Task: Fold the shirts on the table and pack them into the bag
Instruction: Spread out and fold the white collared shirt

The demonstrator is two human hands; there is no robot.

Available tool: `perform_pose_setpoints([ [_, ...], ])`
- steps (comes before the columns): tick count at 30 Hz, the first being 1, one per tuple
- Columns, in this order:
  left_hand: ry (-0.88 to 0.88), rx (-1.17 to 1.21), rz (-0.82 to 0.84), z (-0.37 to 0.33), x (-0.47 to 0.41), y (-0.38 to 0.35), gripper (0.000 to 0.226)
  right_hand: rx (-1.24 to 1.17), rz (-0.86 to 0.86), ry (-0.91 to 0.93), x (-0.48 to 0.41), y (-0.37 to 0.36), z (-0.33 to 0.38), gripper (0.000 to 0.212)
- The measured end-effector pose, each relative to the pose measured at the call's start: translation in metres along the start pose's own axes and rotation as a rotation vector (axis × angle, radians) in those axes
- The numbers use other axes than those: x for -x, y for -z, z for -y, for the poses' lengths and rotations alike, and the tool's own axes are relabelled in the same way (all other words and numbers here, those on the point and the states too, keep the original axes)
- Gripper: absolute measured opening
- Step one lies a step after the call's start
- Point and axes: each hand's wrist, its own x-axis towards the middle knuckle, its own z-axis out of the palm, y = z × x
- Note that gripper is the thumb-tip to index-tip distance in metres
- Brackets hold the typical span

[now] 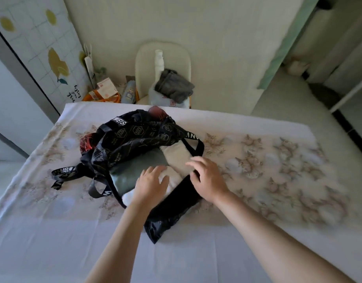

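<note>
Head view: shirts (125, 176) lay in the bag (135, 135) beneath the flat, open left hand (151, 184); right hand (208, 178) met its rim, grip unclear.

Black bag (135, 137) lies open on the bench (278, 160). Left hand (151, 184) presses flat on the folded grey-green shirt (123, 176) and white shirt (176, 152) inside. Right hand (208, 178), fingers spread, is at the bag's rim, four o'clock side. Beyond, at twelve o'clock, a grey garment (174, 86) sits on a chair (143, 64).
</note>
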Motion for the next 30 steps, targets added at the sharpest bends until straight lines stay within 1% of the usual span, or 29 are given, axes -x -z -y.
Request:
perform_pose_setpoints([
  [2, -0.115, 0.103, 0.007, -0.043, -0.006, -0.010, 0.031, -0.061, -0.019, -0.164, 0.018, 0.037, -0.024, 0.031],
  [5, -0.210, 0.190, 0.163, -0.124, -0.009, -0.040, 0.031, -0.068, 0.011, -0.387, 0.065, 0.088, -0.078, 0.033],
  [7, -0.286, 0.167, 0.239, -0.181, -0.006, -0.074, 0.031, -0.030, 0.017, -0.499, 0.107, 0.124, -0.120, 0.031],
  [10, -0.428, 0.116, 0.306, -0.270, 0.013, -0.144, 0.030, -0.045, -0.034, -0.633, 0.186, 0.179, -0.189, 0.029],
  [13, -0.519, 0.087, 0.420, -0.367, 0.048, -0.226, 0.031, -0.037, -0.148, -0.729, 0.276, 0.231, -0.256, 0.024],
  [15, -0.576, 0.077, 0.506, -0.431, 0.078, -0.281, 0.032, -0.094, -0.231, -0.798, 0.337, 0.262, -0.299, 0.019],
  [18, -0.679, 0.027, 0.665, -0.522, 0.126, -0.359, 0.032, -0.137, -0.265, -0.945, 0.428, 0.311, -0.353, 0.025],
  [22, -0.755, -0.031, 0.839, -0.620, 0.199, -0.438, 0.031, -0.032, -0.303, -1.156, 0.547, 0.366, -0.395, 0.027],
  [23, -0.783, -0.050, 0.885, -0.640, 0.217, -0.455, 0.032, 0.017, -0.327, -1.179, 0.575, 0.377, -0.402, 0.027],
  [25, -0.856, -0.086, 0.957, -0.674, 0.251, -0.487, 0.032, 0.188, -0.371, -1.221, 0.629, 0.393, -0.413, 0.029],
  [27, -0.915, -0.122, 1.025, -0.700, 0.285, -0.517, 0.032, 0.311, -0.370, -1.354, 0.679, 0.402, -0.417, 0.038],
  [29, -0.931, -0.155, 1.117, -0.722, 0.318, -0.546, 0.033, 0.340, -0.293, -1.498, 0.726, 0.404, -0.417, 0.054],
  [30, -0.942, -0.186, 1.155, -0.730, 0.335, -0.561, 0.035, 0.324, -0.252, -1.539, 0.747, 0.402, -0.416, 0.062],
])
